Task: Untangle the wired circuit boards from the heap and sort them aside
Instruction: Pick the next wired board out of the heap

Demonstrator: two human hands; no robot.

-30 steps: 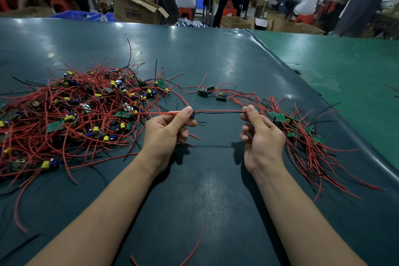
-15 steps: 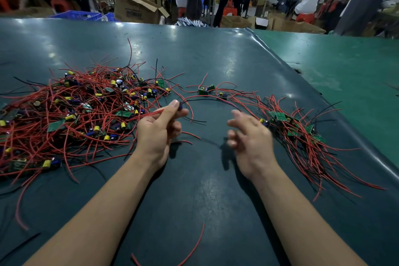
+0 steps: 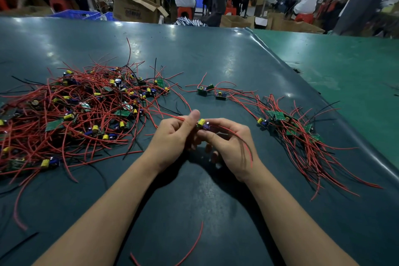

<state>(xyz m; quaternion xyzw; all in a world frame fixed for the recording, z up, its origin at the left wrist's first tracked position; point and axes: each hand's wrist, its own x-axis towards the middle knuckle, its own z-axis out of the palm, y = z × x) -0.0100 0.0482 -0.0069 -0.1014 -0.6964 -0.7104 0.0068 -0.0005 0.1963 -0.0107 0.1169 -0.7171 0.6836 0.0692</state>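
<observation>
Fingers of left hand (image 3: 172, 136) and right hand (image 3: 228, 142) pinch circuit board (image 3: 203, 124), red wires trailing right, lengthwise left-right.

Heap (image 3: 71, 112): left side cut off by the frame edge; boards buried under red wires, count untellable. Held circuit board (image 3: 203, 124), right of the heap: mostly hidden between left hand (image 3: 172, 138) and right hand (image 3: 228, 144); only the yellow and purple parts show. Right hand's wires blurred. Both forearms cut off at bottom edge. Carton (image 3: 135, 6) beyond the heap: print illegible.
</observation>
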